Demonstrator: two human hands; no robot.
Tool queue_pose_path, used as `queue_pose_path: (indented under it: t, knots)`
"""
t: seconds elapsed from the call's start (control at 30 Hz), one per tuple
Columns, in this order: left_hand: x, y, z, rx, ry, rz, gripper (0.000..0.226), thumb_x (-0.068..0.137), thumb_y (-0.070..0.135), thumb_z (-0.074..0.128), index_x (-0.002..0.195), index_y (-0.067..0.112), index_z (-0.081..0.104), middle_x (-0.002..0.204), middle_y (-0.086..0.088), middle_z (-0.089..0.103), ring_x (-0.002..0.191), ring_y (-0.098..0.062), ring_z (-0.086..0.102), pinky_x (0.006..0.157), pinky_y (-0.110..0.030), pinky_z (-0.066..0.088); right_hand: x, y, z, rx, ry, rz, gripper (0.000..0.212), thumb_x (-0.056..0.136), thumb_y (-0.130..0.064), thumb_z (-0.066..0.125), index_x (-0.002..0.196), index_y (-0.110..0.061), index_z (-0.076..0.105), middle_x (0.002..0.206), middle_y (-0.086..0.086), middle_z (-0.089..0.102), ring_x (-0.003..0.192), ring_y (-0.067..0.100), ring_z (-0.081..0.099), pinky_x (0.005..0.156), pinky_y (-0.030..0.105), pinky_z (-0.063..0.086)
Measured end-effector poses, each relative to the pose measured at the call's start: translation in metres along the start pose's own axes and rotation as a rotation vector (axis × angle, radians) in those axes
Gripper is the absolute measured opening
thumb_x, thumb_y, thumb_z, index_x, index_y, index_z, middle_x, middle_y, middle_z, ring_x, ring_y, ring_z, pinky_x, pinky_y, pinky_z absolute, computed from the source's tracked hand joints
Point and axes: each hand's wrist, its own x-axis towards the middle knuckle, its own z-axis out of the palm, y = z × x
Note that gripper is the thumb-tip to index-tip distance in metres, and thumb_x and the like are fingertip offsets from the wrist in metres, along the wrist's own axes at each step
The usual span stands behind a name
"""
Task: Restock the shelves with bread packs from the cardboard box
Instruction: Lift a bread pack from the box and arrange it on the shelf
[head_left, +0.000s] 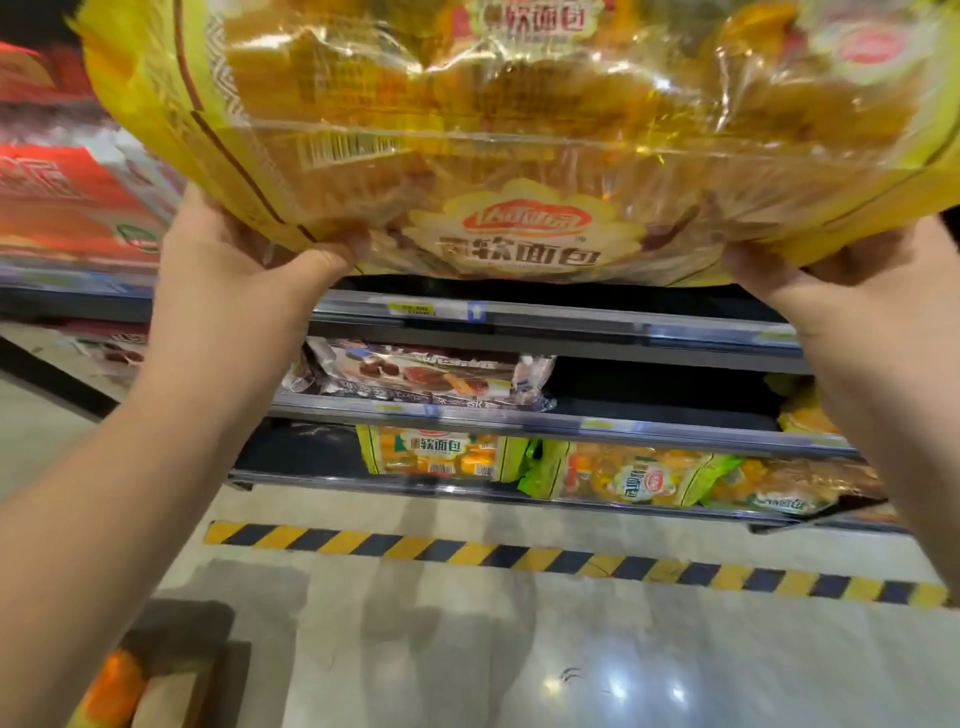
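A large yellow, clear-windowed bread pack (509, 135) fills the top of the head view, raised in front of the upper shelf. My left hand (234, 260) grips its lower left edge with the thumb on the front. My right hand (831, 280) grips its lower right edge. The cardboard box (171, 670) sits on the floor at the bottom left, with an orange pack (111, 686) showing inside it.
Shelf rails with price tags (519, 317) run below the pack. A dark chocolate-cake pack (426, 376) lies on the middle shelf. Green-and-yellow bread packs (623, 473) fill the lowest shelf. Red boxes (67, 197) stand at the left. Yellow-black hazard tape (519, 556) crosses the floor.
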Motion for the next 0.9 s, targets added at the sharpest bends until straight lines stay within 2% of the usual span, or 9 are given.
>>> queue_pose_path:
  t: [0.07,0.23,0.4,0.47,0.57,0.7,0.8,0.83,0.9]
  knots:
    - [0.003,-0.006,0.003,0.002,-0.023,-0.009,0.055,0.089,0.018,0.084,0.139,0.016,0.06,0.122,0.013,0.075,0.11,0.0,0.071,0.094,-0.014,0.054,0.004,0.008,0.003,-0.009,-0.011,0.015,0.058,0.085,-0.017,0.083,0.137,-0.021,0.058,0.121,-0.017,0.073,0.114,-0.002,0.067,0.093,0.016,0.054]
    - [0.005,-0.021,0.013,-0.019,-0.081,-0.071,0.045,0.092,0.015,0.08,0.13,0.025,0.059,0.111,0.026,0.071,0.098,0.018,0.067,0.081,0.002,0.047,0.009,0.025,0.014,-0.069,-0.05,0.061,0.053,0.087,-0.014,0.081,0.134,-0.023,0.059,0.111,-0.026,0.07,0.097,-0.017,0.065,0.074,-0.002,0.047]
    - [0.02,-0.03,0.018,-0.035,-0.19,-0.113,0.045,0.098,0.022,0.075,0.137,0.032,0.056,0.126,0.023,0.071,0.118,0.006,0.065,0.108,-0.022,0.048,0.016,0.042,0.023,-0.167,-0.093,0.1,0.046,0.09,-0.028,0.078,0.131,-0.034,0.057,0.119,-0.022,0.07,0.109,-0.007,0.065,0.097,0.02,0.05]
    - [0.025,-0.029,0.019,-0.036,-0.241,-0.115,0.045,0.101,0.028,0.069,0.142,0.037,0.051,0.13,0.027,0.067,0.122,0.012,0.06,0.104,-0.014,0.044,0.017,0.044,0.025,-0.214,-0.113,0.108,0.044,0.096,-0.035,0.07,0.135,-0.038,0.053,0.121,-0.025,0.066,0.111,-0.011,0.06,0.099,0.022,0.046]
    - [0.031,-0.027,0.022,-0.015,-0.27,-0.15,0.045,0.104,0.039,0.062,0.146,0.042,0.044,0.129,0.038,0.058,0.118,0.025,0.049,0.09,-0.002,0.038,0.02,0.041,0.028,-0.273,-0.131,0.127,0.043,0.101,-0.042,0.059,0.142,-0.039,0.047,0.119,-0.025,0.061,0.101,-0.023,0.051,0.086,0.009,0.039]
    - [0.045,-0.022,0.03,0.056,-0.247,-0.207,0.025,0.105,0.058,0.048,0.129,0.05,0.053,0.119,0.036,0.062,0.109,0.021,0.052,0.086,-0.013,0.039,0.03,0.034,0.031,-0.297,-0.11,0.177,0.032,0.101,-0.063,0.043,0.116,-0.036,0.053,0.104,-0.014,0.063,0.098,0.008,0.061,0.081,0.029,0.048]
    - [0.059,-0.016,0.041,0.08,-0.178,-0.247,0.036,0.104,0.065,0.043,0.108,0.033,0.06,0.101,0.019,0.063,0.094,-0.002,0.06,0.077,-0.025,0.041,0.044,0.027,0.036,-0.291,-0.11,0.24,0.044,0.102,-0.066,0.035,0.111,-0.028,0.055,0.095,-0.016,0.058,0.087,0.004,0.057,0.067,0.023,0.038]
    - [0.063,-0.014,0.044,0.102,-0.17,-0.248,0.047,0.103,0.067,0.042,0.117,0.026,0.061,0.11,0.014,0.063,0.102,-0.011,0.059,0.082,-0.028,0.039,0.049,0.027,0.038,-0.292,-0.105,0.255,0.043,0.101,-0.067,0.035,0.112,-0.03,0.055,0.095,-0.019,0.058,0.086,0.001,0.055,0.067,0.023,0.037]
    - [0.07,-0.012,0.046,0.138,-0.187,-0.227,0.06,0.106,0.063,0.039,0.147,0.022,0.052,0.125,0.02,0.048,0.115,-0.005,0.044,0.083,-0.018,0.027,0.055,0.027,0.04,-0.281,-0.104,0.258,0.041,0.1,-0.069,0.036,0.115,-0.037,0.055,0.096,-0.023,0.059,0.088,-0.002,0.055,0.073,0.024,0.041]
